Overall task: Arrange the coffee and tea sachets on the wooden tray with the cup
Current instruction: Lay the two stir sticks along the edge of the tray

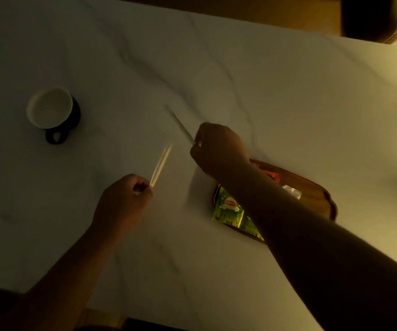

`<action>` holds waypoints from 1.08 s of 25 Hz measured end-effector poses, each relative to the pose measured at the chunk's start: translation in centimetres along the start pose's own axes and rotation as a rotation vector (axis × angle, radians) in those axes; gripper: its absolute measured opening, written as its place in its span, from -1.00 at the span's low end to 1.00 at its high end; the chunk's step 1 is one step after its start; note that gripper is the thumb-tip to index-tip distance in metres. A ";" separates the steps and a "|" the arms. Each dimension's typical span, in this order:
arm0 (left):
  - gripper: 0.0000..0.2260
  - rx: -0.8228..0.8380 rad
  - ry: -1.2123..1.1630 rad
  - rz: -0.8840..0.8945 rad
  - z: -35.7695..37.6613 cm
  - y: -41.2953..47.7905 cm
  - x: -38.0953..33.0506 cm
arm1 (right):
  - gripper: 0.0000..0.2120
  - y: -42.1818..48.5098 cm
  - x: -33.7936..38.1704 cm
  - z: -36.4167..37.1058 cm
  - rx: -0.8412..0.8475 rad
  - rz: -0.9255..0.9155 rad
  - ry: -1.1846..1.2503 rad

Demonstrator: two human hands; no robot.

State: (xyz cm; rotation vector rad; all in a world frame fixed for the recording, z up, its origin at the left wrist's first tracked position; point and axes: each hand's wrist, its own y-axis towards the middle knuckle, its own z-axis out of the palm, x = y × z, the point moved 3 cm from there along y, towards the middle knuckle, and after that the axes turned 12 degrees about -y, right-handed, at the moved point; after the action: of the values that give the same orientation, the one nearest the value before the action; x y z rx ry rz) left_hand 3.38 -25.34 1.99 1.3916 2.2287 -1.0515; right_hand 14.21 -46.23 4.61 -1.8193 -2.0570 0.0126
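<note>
My left hand pinches the near end of a thin pale stick sachet that points up and away over the marble table. My right hand grips another thin stick, blurred, angled to the upper left. Under my right forearm lies the wooden tray, holding green Lipton tea sachets, a red-orange sachet and a clear white packet; much of the tray is hidden by the arm. The cup, white inside with a dark outside and handle, stands on the table far left, apart from the tray.
The white marble table fills the view, with its far edge at the top and its near edge at the bottom. A dark rounded object sits beyond the far right corner. The light is dim.
</note>
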 end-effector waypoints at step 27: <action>-0.69 0.337 0.380 0.943 21.3 -10.8 -17.8 | -0.68 -23.1 -23.0 1.3 -0.098 0.214 -0.044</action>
State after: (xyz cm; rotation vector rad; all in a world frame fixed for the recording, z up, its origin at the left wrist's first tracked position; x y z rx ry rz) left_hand 0.09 -54.97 2.65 2.5692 1.2567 -0.8468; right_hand -6.31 -71.53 2.96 -2.1096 -1.9121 0.0106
